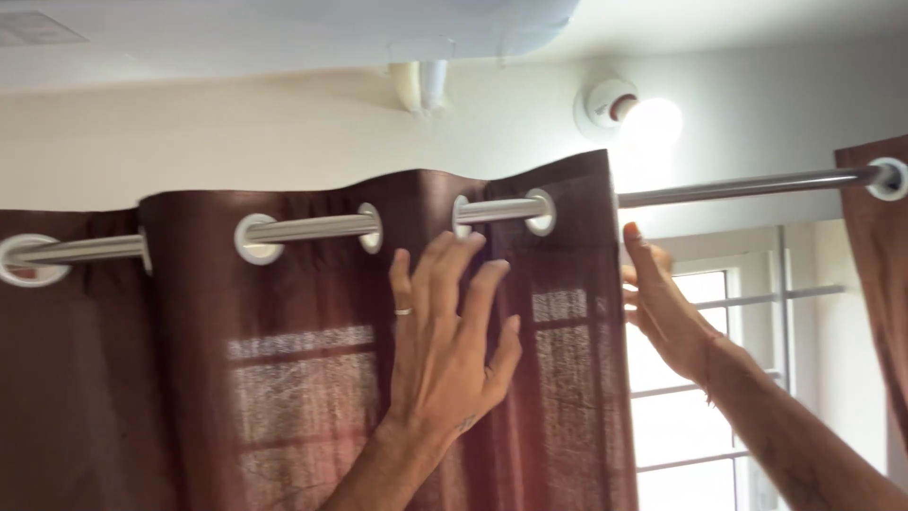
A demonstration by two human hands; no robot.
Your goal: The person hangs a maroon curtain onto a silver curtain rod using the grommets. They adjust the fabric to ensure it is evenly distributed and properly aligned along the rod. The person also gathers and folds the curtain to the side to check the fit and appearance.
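Observation:
A dark brown curtain [189, 378] with white eyelet rings hangs on a silver metal rod [738, 185] in front of a window. My left hand [445, 331] lies flat against the cloth just below the rod, fingers spread and pointing up, a ring on one finger. My right hand [662, 303] is at the curtain's right edge, fingers up and touching or just behind the hem. Neither hand visibly grips anything.
A second brown curtain panel [875, 265] hangs at the far right end of the rod. A lit bulb [648, 118] glows on the wall above. The barred window [700, 378] shows bright between the panels. A white pipe [421, 85] runs under the ceiling.

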